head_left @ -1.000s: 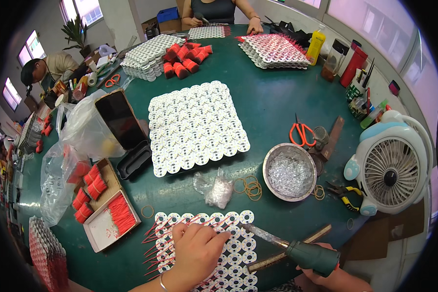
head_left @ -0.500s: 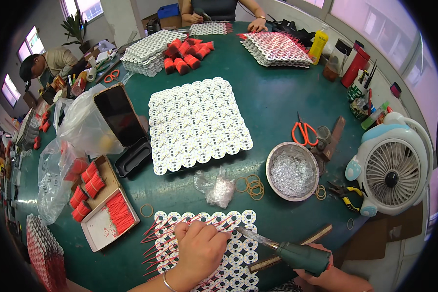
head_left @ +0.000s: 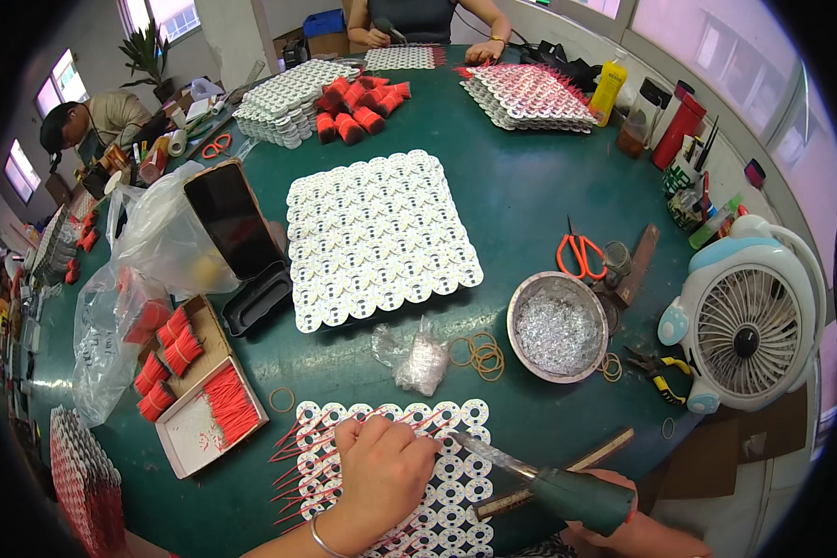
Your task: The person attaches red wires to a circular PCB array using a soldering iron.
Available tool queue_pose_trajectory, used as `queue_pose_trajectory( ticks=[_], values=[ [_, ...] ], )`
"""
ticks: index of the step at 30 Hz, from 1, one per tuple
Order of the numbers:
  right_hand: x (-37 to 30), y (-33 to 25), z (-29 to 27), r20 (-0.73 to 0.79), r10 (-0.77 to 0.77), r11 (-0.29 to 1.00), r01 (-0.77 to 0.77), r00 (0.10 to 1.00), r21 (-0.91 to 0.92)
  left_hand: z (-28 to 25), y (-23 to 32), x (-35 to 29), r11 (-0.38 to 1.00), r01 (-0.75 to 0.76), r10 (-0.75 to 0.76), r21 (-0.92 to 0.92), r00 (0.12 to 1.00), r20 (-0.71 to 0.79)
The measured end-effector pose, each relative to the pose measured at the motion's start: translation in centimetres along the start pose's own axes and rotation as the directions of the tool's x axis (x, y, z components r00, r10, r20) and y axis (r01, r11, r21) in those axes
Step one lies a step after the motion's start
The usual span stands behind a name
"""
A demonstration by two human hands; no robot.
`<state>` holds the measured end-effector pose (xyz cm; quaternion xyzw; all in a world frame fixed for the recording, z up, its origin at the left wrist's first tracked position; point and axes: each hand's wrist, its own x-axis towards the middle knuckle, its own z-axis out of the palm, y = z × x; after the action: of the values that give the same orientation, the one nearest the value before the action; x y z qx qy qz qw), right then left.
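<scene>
A panel of joined round white circuit boards [head_left: 449,493] lies in front of me, with thin red wires [head_left: 286,479] sticking out along its left side. Over its middle rests my left hand [head_left: 381,474], fingers curled and pinched on a red wire, which the fingers mostly hide. My right hand [head_left: 614,525] grips a soldering iron [head_left: 577,498] by its dark green handle. The iron's metal barrel slants left, and its tip is at the boards, close to my left fingertips. Whether the tip touches a pad I cannot tell.
Beyond lies a stack of white board panels [head_left: 377,242]. Around it are a phone on a stand [head_left: 228,219], a box of red wires [head_left: 237,409], rubber bands [head_left: 479,358], a metal bowl [head_left: 558,330], scissors [head_left: 581,256], pliers [head_left: 665,377] and a fan [head_left: 744,335]. Another person works opposite.
The soldering iron's handle and my right hand have shifted slightly, while the tip stays near the same spot. My left hand has hardly moved.
</scene>
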<state>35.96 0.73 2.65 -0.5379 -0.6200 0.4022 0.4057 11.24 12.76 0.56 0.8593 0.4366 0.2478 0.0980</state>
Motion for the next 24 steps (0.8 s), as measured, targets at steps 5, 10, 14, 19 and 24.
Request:
queue_pose_trajectory(
  ticks=[5, 10, 14, 19, 24],
  values=[
    [-0.7, -0.5, -0.3, 0.034, 0.382, 0.921, -0.383, 0.924, 0.076, 0.1, -0.1, -0.3, 1.0, 0.01, -0.009, 0.006, 1.0, -0.026],
    [-2.2, 0.2, 0.1, -0.059, 0.053, 0.99, -0.06, 0.997, -0.131, -0.4, 0.8, -0.8, 0.999, -0.029, 0.03, 0.02, 0.998, -0.048],
    [-2.5, -0.2, 0.9, -0.109, 0.031, 0.99, -0.046, 0.994, -0.136, 0.0, 0.7, -1.0, 0.998, -0.055, 0.055, -0.005, 0.998, -0.038],
    [-2.3, -0.1, 1.1, -0.105, 0.023, 0.99, -0.037, 0.994, -0.134, 0.3, 0.5, -1.0, 0.998, -0.054, 0.054, -0.014, 0.998, -0.036],
    [-2.2, -0.2, 1.1, -0.105, 0.013, 0.988, -0.029, 0.994, -0.151, 0.4, 0.6, -1.1, 0.999, -0.05, 0.05, 0.0, 0.998, -0.022]
  ],
)
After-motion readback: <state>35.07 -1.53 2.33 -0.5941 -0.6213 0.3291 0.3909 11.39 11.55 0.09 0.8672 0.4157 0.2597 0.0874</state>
